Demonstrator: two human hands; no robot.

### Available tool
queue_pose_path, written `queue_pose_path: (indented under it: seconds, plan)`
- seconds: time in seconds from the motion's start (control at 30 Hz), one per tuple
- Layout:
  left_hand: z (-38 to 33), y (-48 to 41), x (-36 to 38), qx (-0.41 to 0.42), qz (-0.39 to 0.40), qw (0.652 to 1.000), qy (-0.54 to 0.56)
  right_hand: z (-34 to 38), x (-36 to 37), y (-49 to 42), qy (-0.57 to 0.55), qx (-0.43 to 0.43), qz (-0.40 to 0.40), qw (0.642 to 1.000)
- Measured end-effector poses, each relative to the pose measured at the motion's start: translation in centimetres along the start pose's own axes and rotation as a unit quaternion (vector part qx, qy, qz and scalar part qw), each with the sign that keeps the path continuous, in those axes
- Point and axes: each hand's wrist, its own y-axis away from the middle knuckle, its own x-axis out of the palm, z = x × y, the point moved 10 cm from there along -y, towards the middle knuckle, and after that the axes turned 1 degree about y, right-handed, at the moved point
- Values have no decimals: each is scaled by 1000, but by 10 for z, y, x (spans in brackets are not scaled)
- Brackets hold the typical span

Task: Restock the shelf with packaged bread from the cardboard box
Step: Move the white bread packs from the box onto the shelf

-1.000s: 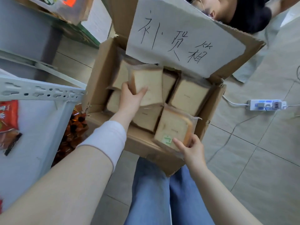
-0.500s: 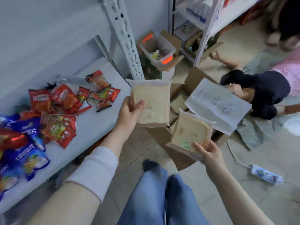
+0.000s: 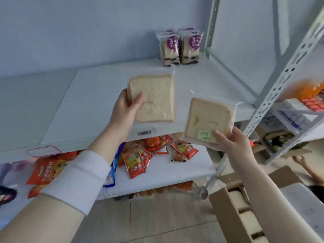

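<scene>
My left hand [image 3: 127,106] grips a clear-wrapped slice of bread [image 3: 156,99] by its left edge, held above the white upper shelf [image 3: 84,102]. My right hand [image 3: 233,140] pinches a second bread pack [image 3: 208,118], with a green sticker, by its lower corner in front of the shelf's front edge. The cardboard box [image 3: 226,213] stands on the floor at lower right, with more bread packs [image 3: 242,207] inside.
Two upright purple-labelled sandwich packs [image 3: 180,48] stand at the back of the upper shelf. Red snack sachets [image 3: 138,158] lie on the lower shelf. A perforated metal upright [image 3: 284,72] rises at the right. Another person's hand [image 3: 299,159] shows at far right.
Both hands lifted the two bread packs out of the box and up to the upper shelf. My view swung from the box on the floor to the shelf.
</scene>
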Motion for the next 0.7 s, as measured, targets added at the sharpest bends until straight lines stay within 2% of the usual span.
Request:
queue_pose_path:
  seconds: [0.2,0.33,0.43,0.53,0.7]
  plan:
    - [21,-94,-91,-9,-50,999,21,47,116,-79,2,-21,44,999]
    - [47,-160,-115,-26,-71,997,28,68,166,-145,0,-34,32,999]
    - [65,-213,-131,-28,-79,996,8,78,208,-208,6,-47,57,997]
    - [82,-260,-145,-26,-101,994,-25,76,250,-273,7,-56,72,996]
    - [116,-335,-161,-34,-127,991,-21,66,300,-361,23,-56,56,997]
